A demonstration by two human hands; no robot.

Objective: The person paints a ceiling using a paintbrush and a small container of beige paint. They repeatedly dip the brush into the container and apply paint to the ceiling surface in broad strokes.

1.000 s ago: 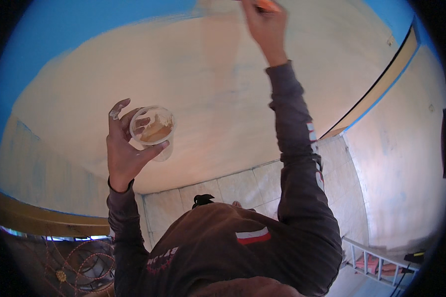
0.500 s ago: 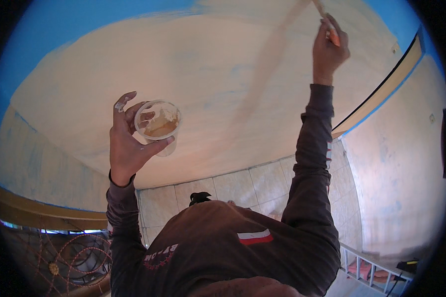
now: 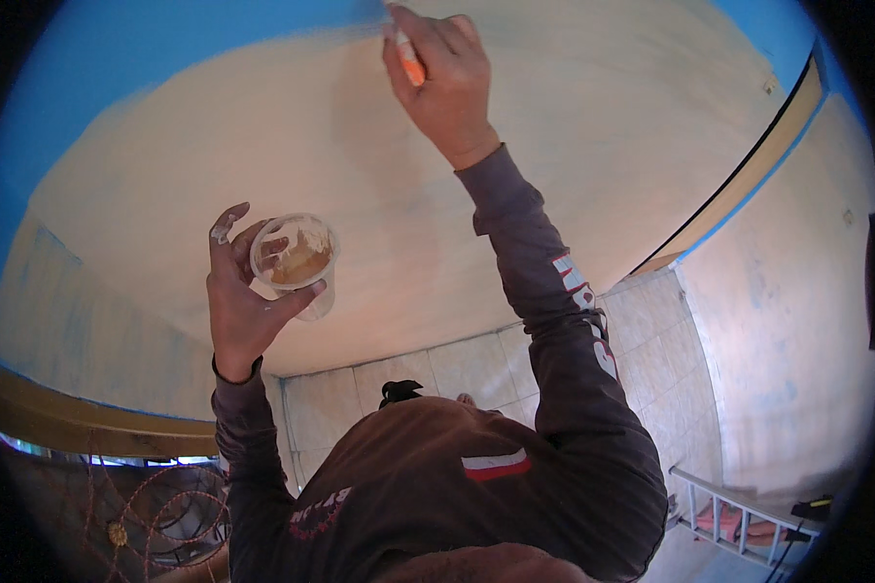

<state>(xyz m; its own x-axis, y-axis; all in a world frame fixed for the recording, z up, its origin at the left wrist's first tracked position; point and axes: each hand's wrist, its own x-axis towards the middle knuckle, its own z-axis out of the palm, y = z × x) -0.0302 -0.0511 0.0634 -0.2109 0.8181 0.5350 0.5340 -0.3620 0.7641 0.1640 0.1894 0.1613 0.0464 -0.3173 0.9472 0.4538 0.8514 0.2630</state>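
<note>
- Right hand (image 3: 442, 83): raised ahead, closed around an orange-handled brush (image 3: 413, 68); the brush's tip is hard to make out, up by the border between blue paint (image 3: 194, 53) and cream wall (image 3: 379, 214).
- Left hand (image 3: 238, 316): lower and well left of the right one, gripping a clear cup (image 3: 319, 303); thumb on the near side, one finger raised off it, white smears on the skin.
- Cup: tilted, mouth showing; tan paint (image 3: 306, 262) inside, streaks on the walls.
- Beyond both hands: the cream wall, patchy in places.
- Below the hands: pale floor tiles (image 3: 472, 369).
- Far right of and below the right hand: ladder (image 3: 729, 525).
- Below left hand: reddish cord loops (image 3: 117, 534).
</note>
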